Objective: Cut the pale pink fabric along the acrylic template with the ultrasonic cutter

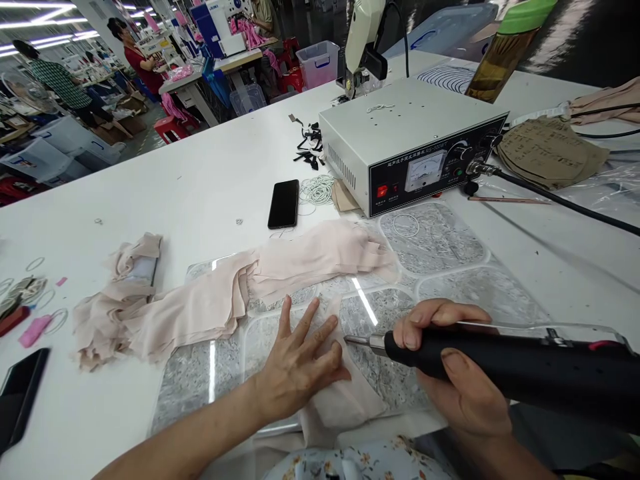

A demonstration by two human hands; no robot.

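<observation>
My left hand (305, 353) lies with fingers spread, pressing a pale pink fabric piece (345, 400) onto a grey marbled mat (380, 320). My right hand (460, 367) is wrapped round a black handheld ultrasonic welder (480, 360) with a metal tip. The tip points left and meets or nearly meets the fabric's right edge, close to my left fingers; contact cannot be made out. Beyond my left hand lie two stacks of the same fabric, a right stack (320, 260) and a left stack (200, 307), overlapping where they meet.
A grey control box (410, 140) with a dial stands at the back right, its black cable (560, 193) running right. A phone (283, 204) lies beside white elastic loops (317, 190). Another phone (23, 393) is at left. A green-lidded bottle (510, 53) stands behind the box.
</observation>
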